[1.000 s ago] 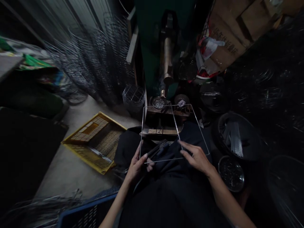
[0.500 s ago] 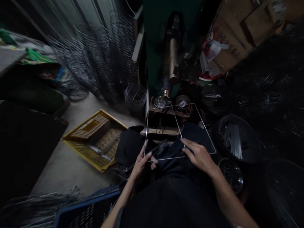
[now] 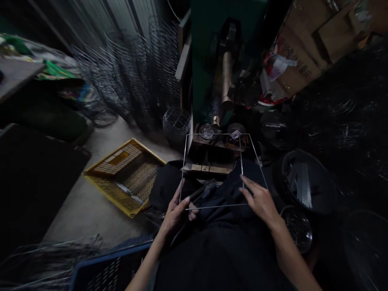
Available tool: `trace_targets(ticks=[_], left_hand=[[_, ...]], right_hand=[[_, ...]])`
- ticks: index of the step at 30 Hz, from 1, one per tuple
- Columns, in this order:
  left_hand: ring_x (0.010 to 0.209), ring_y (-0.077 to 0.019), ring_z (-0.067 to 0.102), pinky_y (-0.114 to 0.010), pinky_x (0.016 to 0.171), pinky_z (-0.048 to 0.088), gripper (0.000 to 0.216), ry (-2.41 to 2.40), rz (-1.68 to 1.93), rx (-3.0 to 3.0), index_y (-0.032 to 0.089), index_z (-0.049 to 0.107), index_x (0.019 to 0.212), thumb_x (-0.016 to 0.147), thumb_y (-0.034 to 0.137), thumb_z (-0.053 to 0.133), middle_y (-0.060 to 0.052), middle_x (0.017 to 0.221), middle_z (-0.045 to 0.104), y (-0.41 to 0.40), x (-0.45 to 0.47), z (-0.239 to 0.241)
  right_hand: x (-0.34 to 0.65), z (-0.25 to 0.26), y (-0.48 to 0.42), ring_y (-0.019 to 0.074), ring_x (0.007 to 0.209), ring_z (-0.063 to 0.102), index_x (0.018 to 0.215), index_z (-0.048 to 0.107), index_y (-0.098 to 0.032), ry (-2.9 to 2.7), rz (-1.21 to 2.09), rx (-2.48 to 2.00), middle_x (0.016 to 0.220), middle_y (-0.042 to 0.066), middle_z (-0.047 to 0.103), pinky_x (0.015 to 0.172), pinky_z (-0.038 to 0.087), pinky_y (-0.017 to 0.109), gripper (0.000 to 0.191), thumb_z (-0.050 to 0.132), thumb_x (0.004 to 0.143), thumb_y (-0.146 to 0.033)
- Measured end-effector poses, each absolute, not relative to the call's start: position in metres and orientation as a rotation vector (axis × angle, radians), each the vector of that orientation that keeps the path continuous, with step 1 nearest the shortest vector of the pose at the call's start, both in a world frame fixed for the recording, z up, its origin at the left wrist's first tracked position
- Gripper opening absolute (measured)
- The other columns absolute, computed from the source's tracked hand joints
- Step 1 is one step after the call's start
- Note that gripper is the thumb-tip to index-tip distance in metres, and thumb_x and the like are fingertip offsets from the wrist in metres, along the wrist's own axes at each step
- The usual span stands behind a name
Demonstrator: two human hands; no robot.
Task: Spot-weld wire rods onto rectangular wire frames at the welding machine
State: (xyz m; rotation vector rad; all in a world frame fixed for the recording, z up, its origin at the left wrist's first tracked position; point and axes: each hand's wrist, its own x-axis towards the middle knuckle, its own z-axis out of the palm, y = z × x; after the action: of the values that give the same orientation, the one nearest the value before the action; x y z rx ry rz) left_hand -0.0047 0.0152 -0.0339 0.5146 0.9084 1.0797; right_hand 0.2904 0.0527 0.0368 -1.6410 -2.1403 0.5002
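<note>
A thin square wire frame (image 3: 184, 169) lies over my lap, with a straight wire rod (image 3: 241, 161) laid across it. My left hand (image 3: 177, 210) pinches the frame's near-left corner and also grips a small bundle of wire rods (image 3: 203, 189). My right hand (image 3: 261, 202) rests on the frame's near-right part, its fingertips pressed together on the cross rod. The frame's far side reaches the base of a green machine (image 3: 224, 52) with a brass-coloured cylinder.
A yellow plastic crate (image 3: 127, 176) lies on the concrete floor at left. A blue crate (image 3: 103, 270) sits near bottom left. Stacks of wire racks (image 3: 133, 85) stand behind. Dark round tubs with rods (image 3: 303, 182) and a small pan (image 3: 298, 228) sit at right. Cardboard boxes (image 3: 306, 36) are stacked top right.
The cross rod has slid from the frame's middle toward its right side, with my right hand following it. My left hand keeps its hold on the corner.
</note>
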Motion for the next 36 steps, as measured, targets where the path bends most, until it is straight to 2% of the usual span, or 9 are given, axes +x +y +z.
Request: trace_targets(ticks=[7, 13, 18, 24, 32, 36], left_hand=[[0.045, -0.0172, 0.062, -0.022, 0.042, 0.049, 0.101, 0.94, 1.089, 0.545, 0.02, -0.006, 0.156, 0.088, 0.036, 0.066, -0.007, 0.063, 0.071, 0.017, -0.005, -0.027], [0.045, -0.0169, 0.062, -0.021, 0.043, 0.049, 0.103, 0.97, 1.09, 0.512, 0.024, -0.004, 0.157, 0.086, 0.037, 0.069, -0.005, 0.063, 0.071, 0.008, -0.006, -0.014], [0.045, -0.0168, 0.061, -0.023, 0.044, 0.049, 0.104, 1.021, 1.09, 0.543, 0.022, -0.013, 0.155, 0.088, 0.037, 0.065, -0.005, 0.062, 0.07, -0.003, -0.005, 0.002], [0.046, -0.0159, 0.06, -0.023, 0.046, 0.048, 0.095, 1.062, 1.116, 0.556, 0.025, -0.001, 0.157, 0.089, 0.038, 0.064, -0.004, 0.062, 0.069, -0.011, 0.001, 0.017], [0.045, -0.0162, 0.06, -0.023, 0.045, 0.049, 0.098, 1.053, 1.122, 0.546, 0.024, -0.002, 0.157, 0.088, 0.037, 0.066, -0.004, 0.061, 0.069, -0.012, 0.005, 0.018], [0.045, -0.0163, 0.06, -0.023, 0.044, 0.049, 0.097, 1.032, 1.138, 0.534, 0.025, 0.003, 0.157, 0.086, 0.036, 0.068, -0.003, 0.061, 0.069, -0.007, 0.006, 0.016]], right_hand=[[0.277, 0.032, 0.041, 0.0224, 0.124, 0.059, 0.143, 0.051, -0.026, -2.182, 0.619, -1.411, 0.136, 0.005, 0.06, 0.108, 0.048, 0.04, 0.047, 0.056, 0.096, -0.026], [0.261, 0.031, 0.032, 0.0211, 0.122, 0.06, 0.147, 0.044, -0.028, -2.268, 0.766, -1.217, 0.136, 0.004, 0.06, 0.104, 0.052, 0.036, 0.055, 0.058, 0.095, -0.02], [0.263, 0.035, 0.027, 0.0211, 0.122, 0.06, 0.147, 0.045, -0.026, -2.329, 0.766, -1.126, 0.135, 0.007, 0.061, 0.103, 0.053, 0.034, 0.055, 0.059, 0.094, -0.02], [0.264, 0.037, 0.021, 0.0205, 0.12, 0.061, 0.148, 0.043, -0.024, -2.349, 0.726, -1.058, 0.133, 0.007, 0.063, 0.101, 0.053, 0.032, 0.057, 0.061, 0.094, -0.02], [0.269, 0.038, 0.018, 0.021, 0.118, 0.063, 0.15, 0.04, -0.026, -2.338, 0.695, -1.031, 0.132, 0.008, 0.064, 0.099, 0.055, 0.032, 0.059, 0.061, 0.094, -0.022], [0.27, 0.037, 0.022, 0.0214, 0.117, 0.063, 0.149, 0.042, -0.027, -2.319, 0.698, -1.039, 0.132, 0.007, 0.064, 0.1, 0.055, 0.032, 0.059, 0.061, 0.093, -0.021]])
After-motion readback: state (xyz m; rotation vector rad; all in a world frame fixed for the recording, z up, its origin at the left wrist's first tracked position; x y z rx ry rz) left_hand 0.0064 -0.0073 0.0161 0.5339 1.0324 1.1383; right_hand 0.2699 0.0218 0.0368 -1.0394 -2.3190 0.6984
